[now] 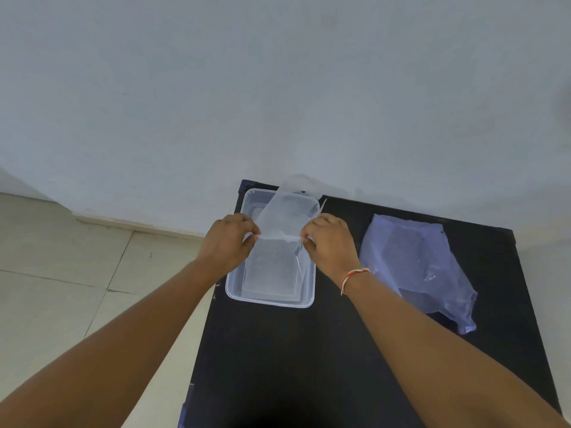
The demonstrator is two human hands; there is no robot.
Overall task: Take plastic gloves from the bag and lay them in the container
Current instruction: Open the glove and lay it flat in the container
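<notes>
A clear plastic glove (289, 214) is stretched flat between my two hands above the clear rectangular container (234, 291) at the table's far left. My left hand (228, 239) pinches its near left corner, my right hand (330, 242) pinches its near right corner. The glove's far end reaches past the container's back rim. Inside the container lie flat clear gloves (272, 273), hard to count. The bluish translucent bag (414, 264) lies crumpled on the table to the right of my right wrist.
The black table (309, 350) stands against a pale wall (278, 88). Its left edge drops to a tiled floor (77, 273). A red and white thread is tied around my right wrist.
</notes>
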